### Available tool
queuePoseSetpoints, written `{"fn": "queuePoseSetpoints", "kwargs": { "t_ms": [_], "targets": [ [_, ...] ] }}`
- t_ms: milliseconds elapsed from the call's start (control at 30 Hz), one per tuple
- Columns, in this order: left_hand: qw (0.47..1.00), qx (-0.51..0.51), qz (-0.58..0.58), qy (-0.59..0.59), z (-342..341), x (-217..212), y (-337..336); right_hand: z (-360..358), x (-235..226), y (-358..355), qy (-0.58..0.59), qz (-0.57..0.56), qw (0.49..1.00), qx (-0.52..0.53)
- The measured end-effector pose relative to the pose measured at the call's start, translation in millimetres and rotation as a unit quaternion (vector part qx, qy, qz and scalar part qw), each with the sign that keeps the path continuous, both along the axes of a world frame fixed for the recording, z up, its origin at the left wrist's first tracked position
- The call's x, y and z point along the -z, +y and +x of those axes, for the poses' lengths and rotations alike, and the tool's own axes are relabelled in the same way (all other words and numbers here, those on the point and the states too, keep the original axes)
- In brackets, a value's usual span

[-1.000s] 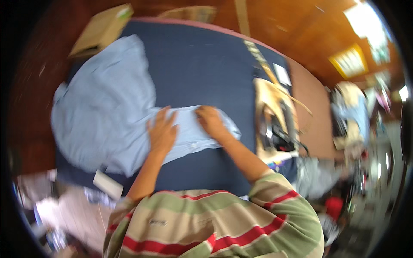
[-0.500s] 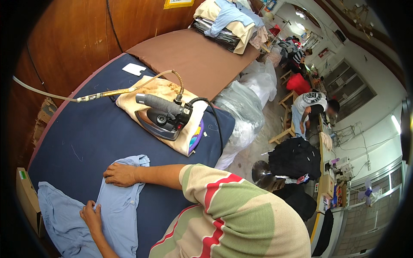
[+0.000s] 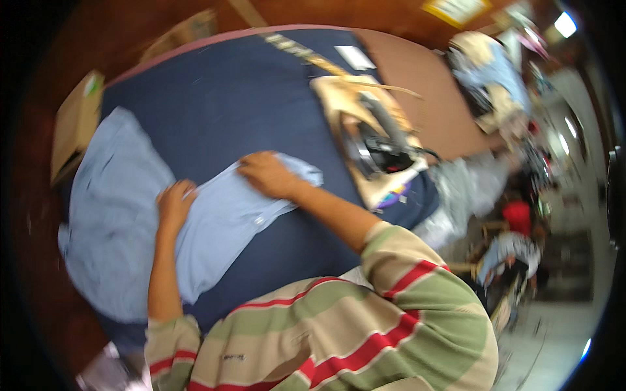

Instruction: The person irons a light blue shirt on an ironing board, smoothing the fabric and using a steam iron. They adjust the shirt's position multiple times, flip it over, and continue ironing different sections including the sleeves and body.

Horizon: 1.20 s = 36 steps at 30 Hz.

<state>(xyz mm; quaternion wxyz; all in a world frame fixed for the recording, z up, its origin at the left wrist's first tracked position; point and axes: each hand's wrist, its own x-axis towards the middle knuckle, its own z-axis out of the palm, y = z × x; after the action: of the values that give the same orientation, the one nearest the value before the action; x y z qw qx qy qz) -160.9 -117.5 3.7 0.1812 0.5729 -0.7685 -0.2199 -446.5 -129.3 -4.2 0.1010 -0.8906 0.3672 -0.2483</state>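
A light blue shirt (image 3: 120, 215) lies spread across the navy-covered ironing table (image 3: 222, 104), with a narrower part reaching right and small buttons near its lower edge. My left hand (image 3: 175, 207) has its fingers bent on the cloth at the middle of the shirt. To its right, my right hand (image 3: 268, 174) is closed on the upper edge of the narrower part, and the fabric runs taut between both hands. Motion blurs the fingers a little. An iron (image 3: 378, 143) with a wrapped grey handle rests on a scorched beige pad (image 3: 332, 98), right of my right hand.
A cardboard box (image 3: 77, 127) stands at the table's left edge. Beyond the iron lie a white card (image 3: 355, 57), a brown padded surface (image 3: 417, 72) and a pile of folded garments (image 3: 489, 72). Clear plastic bags (image 3: 466, 189) bulge at the right; people sit farther off, blurred.
The view has swung, so the table and iron appear turned and shifted right. Both hands remain on the shirt, whose narrower part now slants up to the right.
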Motion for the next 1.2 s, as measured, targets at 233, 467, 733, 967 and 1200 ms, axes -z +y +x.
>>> {"fn": "queuePoseSetpoints", "kwargs": {
  "t_ms": [233,467,733,967,1200],
  "targets": [
    [0.986,-0.068,0.038,-0.148,-23.5,-28.5,5.8,-0.9,-12.2,9.3,0.055,0.05,0.997,0.018],
    [0.945,-0.116,-0.229,-0.204,-57.7,0.0,24.3,-36.3,-69.3,-9.2,0.06,0.032,0.998,-0.015],
    [0.979,-0.072,-0.187,-0.037,-106.9,1.3,44.5,-219.9,-139.6,-10.3,0.183,-0.002,0.873,0.452],
    [0.978,-0.114,-0.133,-0.113,-123.5,5.7,42.9,-240.6,-147.4,-20.8,0.042,0.316,0.857,0.404],
    [0.984,-0.091,-0.114,-0.104,-114.4,-2.6,32.6,-165.5,-168.7,-1.8,0.099,0.189,0.953,0.218]
  ]
}}
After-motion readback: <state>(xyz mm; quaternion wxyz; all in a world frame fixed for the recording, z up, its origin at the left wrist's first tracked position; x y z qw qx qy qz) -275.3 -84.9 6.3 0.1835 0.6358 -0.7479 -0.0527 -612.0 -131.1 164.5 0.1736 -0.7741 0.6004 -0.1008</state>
